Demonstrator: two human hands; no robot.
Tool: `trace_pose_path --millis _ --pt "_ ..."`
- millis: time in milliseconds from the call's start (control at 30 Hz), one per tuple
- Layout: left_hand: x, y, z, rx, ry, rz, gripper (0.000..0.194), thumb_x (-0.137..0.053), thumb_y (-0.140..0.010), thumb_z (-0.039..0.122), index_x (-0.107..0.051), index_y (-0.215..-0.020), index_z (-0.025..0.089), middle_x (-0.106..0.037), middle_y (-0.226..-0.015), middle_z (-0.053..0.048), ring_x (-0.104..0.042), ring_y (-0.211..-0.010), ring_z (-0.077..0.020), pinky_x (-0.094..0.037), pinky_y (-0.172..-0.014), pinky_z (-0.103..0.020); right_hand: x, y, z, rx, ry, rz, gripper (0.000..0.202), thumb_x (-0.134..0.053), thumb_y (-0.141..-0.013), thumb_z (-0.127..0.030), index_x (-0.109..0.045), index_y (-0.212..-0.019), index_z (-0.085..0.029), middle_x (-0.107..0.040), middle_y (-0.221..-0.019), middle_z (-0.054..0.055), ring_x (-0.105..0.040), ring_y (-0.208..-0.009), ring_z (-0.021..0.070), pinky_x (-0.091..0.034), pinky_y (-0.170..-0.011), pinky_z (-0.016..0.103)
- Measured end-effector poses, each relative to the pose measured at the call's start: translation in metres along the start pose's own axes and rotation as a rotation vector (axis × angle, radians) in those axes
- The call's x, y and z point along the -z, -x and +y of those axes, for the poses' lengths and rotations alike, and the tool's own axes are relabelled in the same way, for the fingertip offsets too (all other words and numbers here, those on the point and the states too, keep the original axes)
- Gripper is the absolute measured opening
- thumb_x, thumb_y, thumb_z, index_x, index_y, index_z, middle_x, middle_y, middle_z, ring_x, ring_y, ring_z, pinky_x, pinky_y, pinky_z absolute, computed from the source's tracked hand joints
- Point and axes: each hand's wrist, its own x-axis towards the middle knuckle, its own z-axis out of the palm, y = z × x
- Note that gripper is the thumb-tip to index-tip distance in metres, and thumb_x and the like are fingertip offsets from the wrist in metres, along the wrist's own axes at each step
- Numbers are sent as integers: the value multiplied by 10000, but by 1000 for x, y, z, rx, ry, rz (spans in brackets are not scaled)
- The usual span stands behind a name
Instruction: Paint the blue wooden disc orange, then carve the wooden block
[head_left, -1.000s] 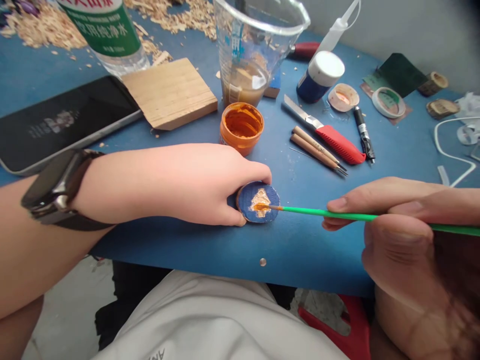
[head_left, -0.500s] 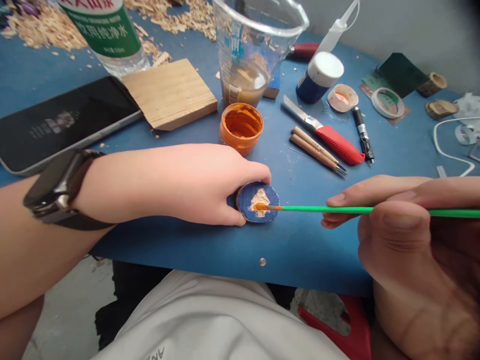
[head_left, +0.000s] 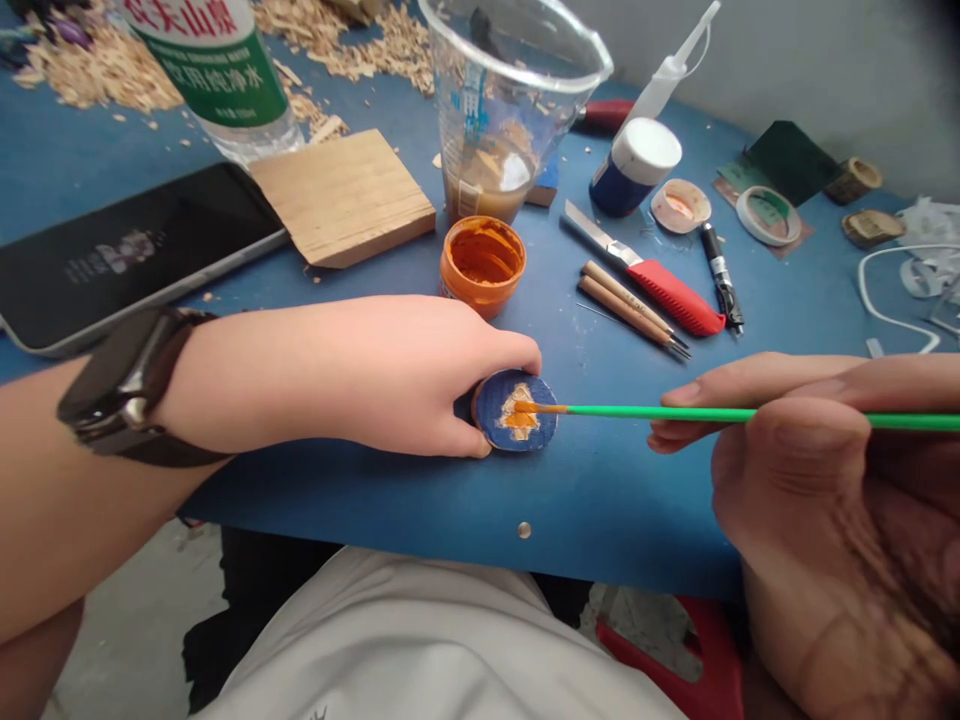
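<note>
My left hand (head_left: 435, 380) grips a small round wooden piece (head_left: 493, 402) by its sides, on the blue table near the front edge. Its top face is painted blue around a pale carved figure, partly coated in orange. Between the thumb and fingers of my right hand (head_left: 795, 480) is a thin green paintbrush (head_left: 660, 412). The orange bristles touch the carved figure from the right. Just behind my left hand stands an open jar of orange paint (head_left: 484, 265).
A plastic measuring cup (head_left: 487, 160) with murky liquid stands behind the jar. To the left lie a wooden board (head_left: 345, 200), a phone (head_left: 135, 250) and a water bottle (head_left: 210, 70). A red-handled knife (head_left: 675, 295), carving tools (head_left: 630, 312) and a blue paint bottle (head_left: 634, 170) are at right.
The brush tip has shifted slightly up the carved figure, and more orange covers its lower part. My left hand keeps its hold; the whole view has moved a little.
</note>
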Motion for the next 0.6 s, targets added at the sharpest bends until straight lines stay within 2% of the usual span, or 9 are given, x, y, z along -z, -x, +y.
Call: trace_pose_path --millis 133,267,400,467,600 --pt "-1 -3 1 11 1 -6 288 -1014 -1048 339 -871 -1299 322 -816 -941 26 -710 -780 -229 -351 -697 -374 -5 -5 -3 -7 -2 33 717 -871 -987 -1077 -746 -861 -382 -881 -841 25 -929 -683 269 -829 -603 375" --pt "-3 -2 -2 -5 2 9 302 -1022 -1035 355 -859 -1288 329 -794 -919 37 -701 -767 -221 -346 -676 -371 -2 -7 1 -13 -2 50 689 -995 -921 -1018 -764 -839 -373 -909 -883 27 -903 -640 234 -847 -645 372" --pt "-2 3 -4 -78 27 51 132 -865 -1117 276 -832 -1244 274 -775 -919 14 -677 -753 -207 -340 -663 -359 -11 -8 -1 -20 -15 61 703 -912 -971 -1053 -748 -838 -382 -882 -842 22 -921 -672 261 -846 -627 400" --pt "-1 4 -4 -82 33 40 154 -868 -1096 254 -829 -1245 262 -766 -910 7 -677 -753 -211 -342 -659 -362 -18 -9 -5 -28 -33 69 715 -860 -993 -1076 -736 -838 -390 -860 -811 19 -934 -697 281 -844 -615 422" --pt "-1 4 -3 -79 38 33 210 -895 -1068 266 -843 -1271 262 -773 -908 5 -675 -747 -217 -349 -669 -376 -27 -13 -9 -44 -55 69 675 -884 -990 -1054 -754 -849 -407 -859 -821 15 -948 -741 301 -848 -628 471"
